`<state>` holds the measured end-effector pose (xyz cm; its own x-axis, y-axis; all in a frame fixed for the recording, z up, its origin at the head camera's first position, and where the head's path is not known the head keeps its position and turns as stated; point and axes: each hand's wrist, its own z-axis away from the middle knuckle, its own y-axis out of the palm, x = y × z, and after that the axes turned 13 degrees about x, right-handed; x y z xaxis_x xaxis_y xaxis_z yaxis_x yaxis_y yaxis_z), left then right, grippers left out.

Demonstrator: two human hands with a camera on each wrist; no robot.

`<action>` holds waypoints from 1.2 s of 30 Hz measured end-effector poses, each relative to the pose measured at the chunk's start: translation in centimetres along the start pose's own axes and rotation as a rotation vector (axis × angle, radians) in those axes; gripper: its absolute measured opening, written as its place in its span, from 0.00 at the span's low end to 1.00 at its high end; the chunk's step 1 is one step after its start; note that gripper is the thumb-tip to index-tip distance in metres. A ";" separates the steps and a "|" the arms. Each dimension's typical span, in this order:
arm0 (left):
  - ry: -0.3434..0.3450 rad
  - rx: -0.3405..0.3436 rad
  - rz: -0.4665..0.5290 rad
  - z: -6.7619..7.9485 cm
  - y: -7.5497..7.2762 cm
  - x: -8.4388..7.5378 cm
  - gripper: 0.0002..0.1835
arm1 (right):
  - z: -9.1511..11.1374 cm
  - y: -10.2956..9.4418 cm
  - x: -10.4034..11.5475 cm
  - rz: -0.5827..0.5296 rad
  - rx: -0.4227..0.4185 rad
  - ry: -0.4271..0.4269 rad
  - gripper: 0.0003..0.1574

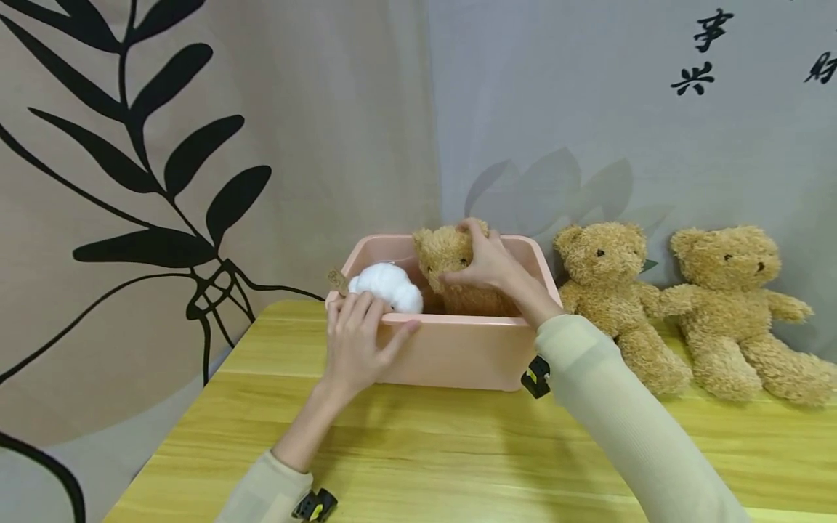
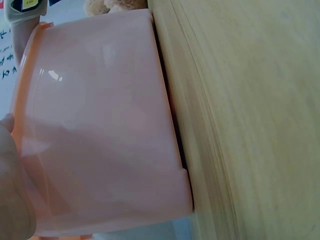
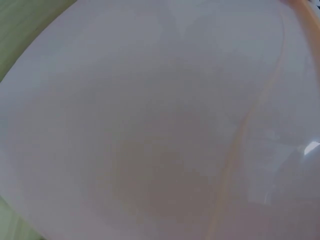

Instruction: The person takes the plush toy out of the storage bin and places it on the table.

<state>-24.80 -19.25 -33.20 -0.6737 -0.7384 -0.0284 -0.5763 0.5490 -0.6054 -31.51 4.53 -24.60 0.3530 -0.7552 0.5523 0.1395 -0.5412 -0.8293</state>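
A pink plastic storage bin [image 1: 458, 352] stands on the wooden table, its side filling much of both wrist views. My left hand [image 1: 356, 341] holds the bin's front rim near the left corner, fingers over the edge and thumb along the outside. Just behind those fingers lies a white fluffy plush [image 1: 387, 285] with a tan tag-like piece [image 1: 337, 280] beside it. Inside the bin, to the right, a brown teddy bear [image 1: 441, 254] sits upright. My right hand [image 1: 487, 263] reaches over the rim and grips this bear's head, thumb across its face. The bear's lower body is hidden by the bin wall.
Two more brown teddy bears, a nearer one [image 1: 604, 290] and a farther one [image 1: 732, 305], sit against the backdrop right of the bin. The wooden table [image 1: 451, 450] has its left edge running diagonally. Behind hangs cloth [image 1: 340, 131] printed with dark leaves.
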 end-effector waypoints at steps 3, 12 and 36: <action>-0.005 0.006 0.000 0.1 0.0 0.0 0.33 | 0.0 0.1 0.0 0.014 -0.008 -0.019 0.58; -0.006 0.006 0.001 0.3 0.1 0.0 0.33 | 0.4 0.1 0.0 0.086 -0.010 -0.067 0.52; 0.009 -0.014 0.006 0.1 0.1 0.1 0.33 | 6.3 -6.3 1.3 -0.202 -0.430 -0.314 0.47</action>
<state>-24.83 -19.30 -33.36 -0.6810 -0.7319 -0.0249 -0.5786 0.5587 -0.5942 -26.10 9.30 -19.26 0.6256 -0.5105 0.5899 -0.1336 -0.8151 -0.5637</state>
